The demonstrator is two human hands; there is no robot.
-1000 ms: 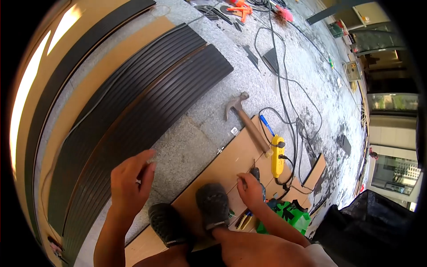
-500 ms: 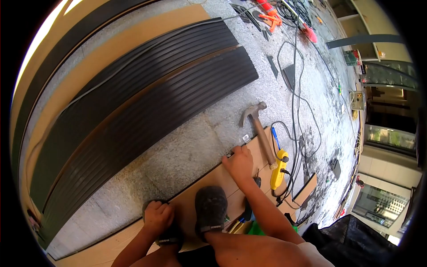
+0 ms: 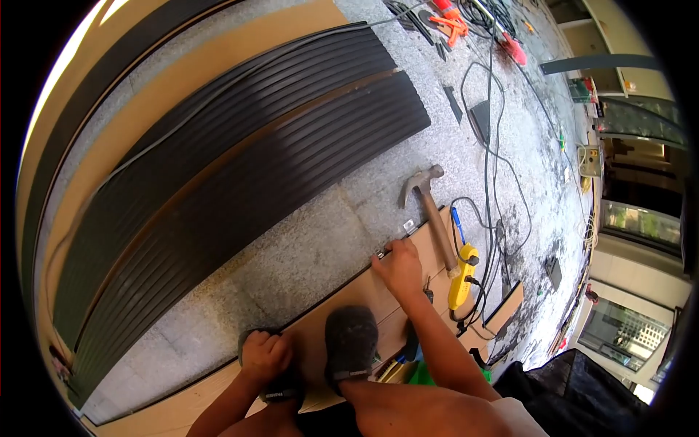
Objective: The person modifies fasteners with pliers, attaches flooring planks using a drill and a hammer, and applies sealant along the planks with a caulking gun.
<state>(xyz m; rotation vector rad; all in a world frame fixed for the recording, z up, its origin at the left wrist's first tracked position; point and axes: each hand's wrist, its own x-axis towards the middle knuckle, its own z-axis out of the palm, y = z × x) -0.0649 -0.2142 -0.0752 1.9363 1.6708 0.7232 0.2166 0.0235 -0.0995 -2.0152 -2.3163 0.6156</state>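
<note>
Change since earliest frame: both hands lowered from above the work to the edge of the tan planks; camera view shifted.
Left hand [image 3: 266,355]: at the outer plank edge, over the left shoe [image 3: 282,390]; fingers curled, hold on the edge cannot be determined.
Right hand [image 3: 400,266]: fingers bent, partly closed, fingertips at a small metal clip [image 3: 380,254]; whether pinched cannot be determined.
Tan planks [image 3: 351,293]: beneath and between the hands, dark outer edge facing the stone floor [image 3: 313,244].
Second clip [image 3: 409,226]: just beyond the right hand, at the same edge.
Hammer [image 3: 439,231]: beyond and right of the right hand; handle across the planks, claw head past the edge.
Yellow power strip [image 3: 463,278]: right of the right hand, plugs inserted.
Right shoe [image 3: 350,341]: between the hands, on the planks.
Dark ribbed boards [image 3: 247,175]: beyond the left hand, across the exposed floor.
Green item [image 3: 421,374]: beside the right forearm, partly hidden.
</note>
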